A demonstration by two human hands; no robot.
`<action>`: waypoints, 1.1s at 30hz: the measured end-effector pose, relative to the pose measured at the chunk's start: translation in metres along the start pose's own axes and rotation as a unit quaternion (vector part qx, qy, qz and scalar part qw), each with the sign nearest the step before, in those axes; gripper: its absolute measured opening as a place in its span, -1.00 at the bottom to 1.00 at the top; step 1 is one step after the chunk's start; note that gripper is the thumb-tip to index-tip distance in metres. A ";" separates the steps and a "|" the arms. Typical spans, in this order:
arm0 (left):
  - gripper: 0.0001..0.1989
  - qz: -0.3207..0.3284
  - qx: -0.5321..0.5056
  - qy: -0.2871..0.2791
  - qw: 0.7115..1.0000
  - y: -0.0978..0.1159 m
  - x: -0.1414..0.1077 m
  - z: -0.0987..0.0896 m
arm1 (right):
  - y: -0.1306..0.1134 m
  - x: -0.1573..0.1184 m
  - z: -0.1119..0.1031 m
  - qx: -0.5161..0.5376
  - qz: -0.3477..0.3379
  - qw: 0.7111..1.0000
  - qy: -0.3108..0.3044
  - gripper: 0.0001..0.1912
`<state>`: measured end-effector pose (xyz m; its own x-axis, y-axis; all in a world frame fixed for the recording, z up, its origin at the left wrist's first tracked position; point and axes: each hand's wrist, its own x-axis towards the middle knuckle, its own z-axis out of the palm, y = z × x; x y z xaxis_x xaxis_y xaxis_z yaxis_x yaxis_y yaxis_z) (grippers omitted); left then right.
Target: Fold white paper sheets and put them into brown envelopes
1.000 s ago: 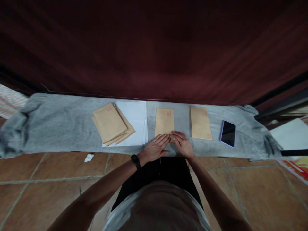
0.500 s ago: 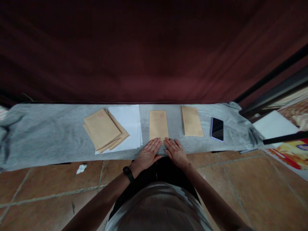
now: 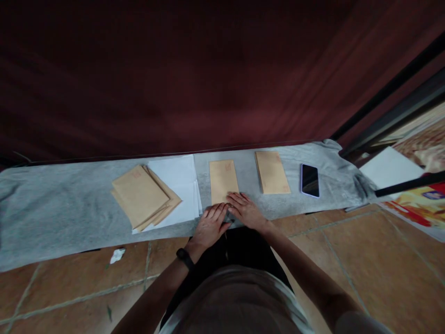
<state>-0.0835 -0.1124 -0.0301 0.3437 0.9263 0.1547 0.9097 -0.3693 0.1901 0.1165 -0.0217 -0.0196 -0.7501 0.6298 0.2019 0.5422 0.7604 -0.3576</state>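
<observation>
A brown paper envelope [image 3: 223, 178] lies flat in front of me, its near end under my fingers. My left hand [image 3: 210, 227], below a black wristband, rests with outstretched fingers on the envelope's near left edge. My right hand [image 3: 247, 211] lies flat, its fingertips across the near right part of the envelope. Neither hand grasps anything. Left of them, a loose pile of brown envelopes [image 3: 141, 195] overlaps white paper sheets [image 3: 177, 178]. To the right sits a neater stack of brown envelopes [image 3: 273, 172].
A phone [image 3: 309, 181] with a pale purple case lies at the right on the grey cloth [image 3: 69, 208] covering the narrow surface. A dark red curtain [image 3: 208, 93] hangs behind. Crumpled white tissue [image 3: 117, 255] is on the tiled floor. A black frame [image 3: 399, 93] stands at right.
My right hand has slid a little forward and left over the envelope. My left hand stays at its near edge. The whole view has tilted slightly.
</observation>
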 end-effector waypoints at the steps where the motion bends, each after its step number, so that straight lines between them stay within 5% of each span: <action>1: -0.42 -0.002 0.005 -0.004 1.000 0.001 0.002 -0.001 | 0.004 0.005 0.002 -0.009 -0.004 1.000 -0.007 -0.53; 18: -0.44 -0.014 0.025 -0.011 1.000 0.001 0.006 -0.004 | 0.077 0.112 0.018 -0.106 0.140 0.984 0.021 -0.37; 33: -0.44 -0.008 0.023 0.001 1.000 0.002 0.006 -0.005 | 0.081 0.114 0.018 -0.104 0.135 0.985 0.018 -0.41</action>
<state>-0.0812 -0.1077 -0.0236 0.3289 0.9318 0.1536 0.9248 -0.3507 0.1474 0.0673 0.1087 -0.0422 -0.5564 0.8156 0.1585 0.7884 0.5785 -0.2091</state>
